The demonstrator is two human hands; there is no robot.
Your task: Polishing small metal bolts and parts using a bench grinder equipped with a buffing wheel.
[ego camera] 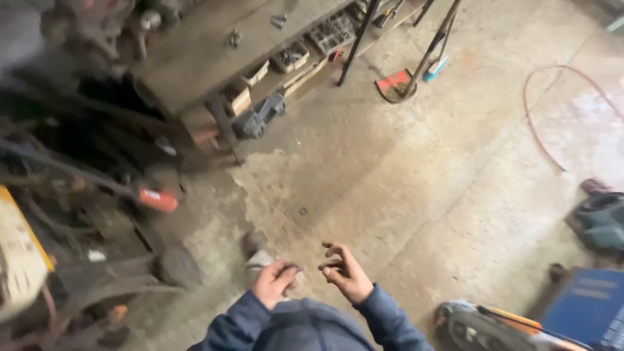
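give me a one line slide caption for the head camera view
Over a stained concrete floor, the left hand pinches a small dark part while the right hand is open beside it.

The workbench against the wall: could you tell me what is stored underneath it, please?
Under the workbench, a shelf holds trays of small parts and boxes; a grey tool sits below. Deeper contents are shadowed.

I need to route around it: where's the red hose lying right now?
In the head view, the red hose loops across the concrete floor at upper right, right of the metal stand and above the dark machine at the right edge.
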